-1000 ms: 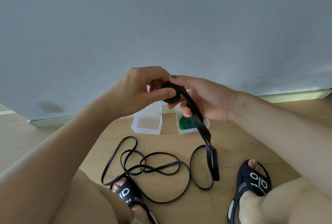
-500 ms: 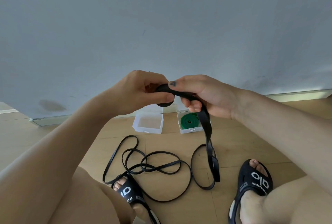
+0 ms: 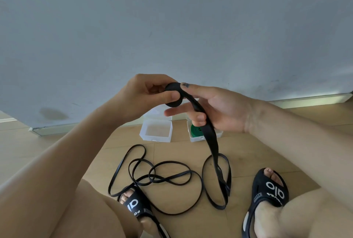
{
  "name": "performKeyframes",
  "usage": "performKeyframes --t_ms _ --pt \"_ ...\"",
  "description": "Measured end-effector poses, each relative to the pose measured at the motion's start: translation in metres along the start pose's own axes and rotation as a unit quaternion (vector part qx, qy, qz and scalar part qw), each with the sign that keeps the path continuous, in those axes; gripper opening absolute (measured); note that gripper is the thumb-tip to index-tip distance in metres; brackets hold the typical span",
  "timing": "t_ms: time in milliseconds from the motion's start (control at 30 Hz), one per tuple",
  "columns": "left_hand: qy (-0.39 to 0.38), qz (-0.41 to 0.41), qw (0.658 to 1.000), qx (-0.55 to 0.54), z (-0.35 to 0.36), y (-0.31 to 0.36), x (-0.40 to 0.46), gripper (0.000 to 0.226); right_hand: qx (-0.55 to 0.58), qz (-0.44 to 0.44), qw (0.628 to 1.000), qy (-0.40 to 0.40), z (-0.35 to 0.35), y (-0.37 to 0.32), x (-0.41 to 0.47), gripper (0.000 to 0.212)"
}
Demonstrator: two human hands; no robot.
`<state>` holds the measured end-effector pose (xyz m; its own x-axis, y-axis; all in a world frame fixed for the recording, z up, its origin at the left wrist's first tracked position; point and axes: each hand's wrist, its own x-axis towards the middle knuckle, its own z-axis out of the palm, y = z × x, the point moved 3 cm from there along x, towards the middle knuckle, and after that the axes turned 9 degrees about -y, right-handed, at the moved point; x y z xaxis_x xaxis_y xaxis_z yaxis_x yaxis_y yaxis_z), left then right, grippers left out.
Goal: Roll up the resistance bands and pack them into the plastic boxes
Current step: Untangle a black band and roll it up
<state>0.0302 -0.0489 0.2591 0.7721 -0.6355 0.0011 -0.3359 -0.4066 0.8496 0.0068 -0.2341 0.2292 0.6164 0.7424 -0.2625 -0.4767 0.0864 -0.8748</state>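
My left hand (image 3: pixel 141 94) pinches a small rolled coil of a wide black resistance band (image 3: pixel 172 94) held up in front of the wall. My right hand (image 3: pixel 215 109) holds the band's loose strap (image 3: pixel 208 132), thumb on top by the coil and fingers curled under it. The strap hangs down to the floor between my feet. A thin black band (image 3: pixel 162 176) lies tangled on the wood floor. Behind it stand two clear plastic boxes: the left box (image 3: pixel 156 138) is bare inside, the right box (image 3: pixel 219 134) holds a rolled green band (image 3: pixel 195 129).
I sit with my knees apart, each foot in a black sandal (image 3: pixel 271 192); the left sandal (image 3: pixel 135 205) stands on the thin band. A grey wall with a skirting board (image 3: pixel 305 100) runs right behind the boxes.
Both hands have lowered a little. The coil has turned further, taking up more strap, and my right hand's fingers have shifted along the strap.
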Motion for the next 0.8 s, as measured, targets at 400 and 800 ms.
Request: performKeyframes --t_ms 400,800 --pt "-0.013 0.044 0.983 0.175 0.005 0.011 0.005 0.019 -0.147 -0.017 0.984 0.1 -0.005 -0.006 0.003 0.055" --pt "-0.033 0.047 0.996 0.069 0.001 0.014 0.001 0.014 -0.038 0.001 0.999 0.02 -0.007 -0.009 -0.003 0.031"
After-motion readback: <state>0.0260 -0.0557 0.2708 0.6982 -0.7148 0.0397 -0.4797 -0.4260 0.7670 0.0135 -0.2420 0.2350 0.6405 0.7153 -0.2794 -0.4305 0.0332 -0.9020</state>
